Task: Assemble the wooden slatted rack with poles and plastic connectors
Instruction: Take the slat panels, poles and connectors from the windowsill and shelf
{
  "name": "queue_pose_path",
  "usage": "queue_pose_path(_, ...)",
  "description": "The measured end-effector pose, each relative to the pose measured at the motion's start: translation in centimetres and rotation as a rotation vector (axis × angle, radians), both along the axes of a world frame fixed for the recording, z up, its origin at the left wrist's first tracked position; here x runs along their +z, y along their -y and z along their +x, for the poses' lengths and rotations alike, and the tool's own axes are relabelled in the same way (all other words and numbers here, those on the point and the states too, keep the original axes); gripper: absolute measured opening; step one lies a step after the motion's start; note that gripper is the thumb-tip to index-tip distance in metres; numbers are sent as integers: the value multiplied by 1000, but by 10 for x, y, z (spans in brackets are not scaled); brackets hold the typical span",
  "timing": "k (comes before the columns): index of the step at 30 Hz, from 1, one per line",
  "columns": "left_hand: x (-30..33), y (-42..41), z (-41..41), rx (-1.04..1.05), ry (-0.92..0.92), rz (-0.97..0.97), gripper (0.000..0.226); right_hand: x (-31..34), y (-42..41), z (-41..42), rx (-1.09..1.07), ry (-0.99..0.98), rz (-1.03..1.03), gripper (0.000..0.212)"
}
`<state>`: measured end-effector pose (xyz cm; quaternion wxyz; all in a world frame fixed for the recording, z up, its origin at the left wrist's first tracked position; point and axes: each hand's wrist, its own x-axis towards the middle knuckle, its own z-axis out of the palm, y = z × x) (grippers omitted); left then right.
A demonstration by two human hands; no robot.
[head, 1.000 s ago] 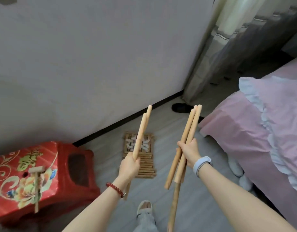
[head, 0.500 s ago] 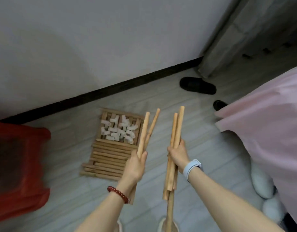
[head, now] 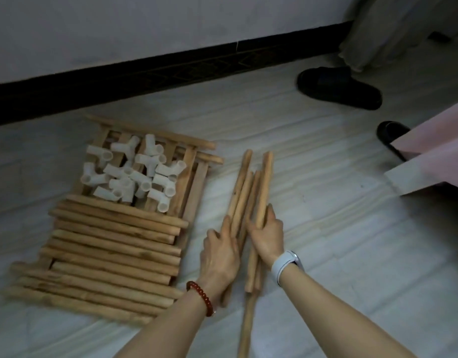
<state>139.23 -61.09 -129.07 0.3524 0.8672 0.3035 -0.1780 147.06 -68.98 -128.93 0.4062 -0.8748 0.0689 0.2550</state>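
Note:
Several wooden poles (head: 264, 182) lie in a bundle on the pale floor, pointing away from me. My left hand (head: 219, 251) holds the left poles (head: 239, 187) low against the floor. To its right, my right hand (head: 266, 236) grips the other poles in the bundle near their middle. One longer pole (head: 246, 326) runs from under my hands toward the bottom edge. Left of the bundle lies a stack of wooden slatted panels (head: 114, 244). A heap of white plastic connectors (head: 135, 174) sits on the far part of that stack.
A black baseboard (head: 145, 73) and a white wall close off the far side. Two black slippers (head: 336, 87) (head: 390, 133) lie at the far right. A pink bed cover (head: 437, 156) juts in from the right, and a curtain (head: 377, 29) hangs in the corner.
Both hands have come down from chest height to the floor with the poles, and the two bundles now lie together beside the slatted panels. The view has tilted down.

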Motion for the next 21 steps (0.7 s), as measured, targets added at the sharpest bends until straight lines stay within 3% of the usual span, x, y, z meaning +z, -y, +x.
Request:
queue_pose_path(3,-3,6,-2,-108,22,225,50,0,8,-4,123,81,-62,75)
queue_pose_path(7,-2,1,-4,-123,81,133,54,2,16,-13,478,320,-205,52)
queue_pose_path(12,-5,-17,-8,-491,-59,223,65,-7,22,-16,844,279,-318,52)
queue_pose_path(15,2,-24,-8,-516,14,273,57,-2,14,-12,823,194,-288,55)
queue_pose_path(18,16,-33,-9,-397,136,275,39,7,7,-6,734,110,-226,55)
queue_pose_path(21,43,-52,-13,-300,196,238,40,25,3,-5,732,163,-330,52)
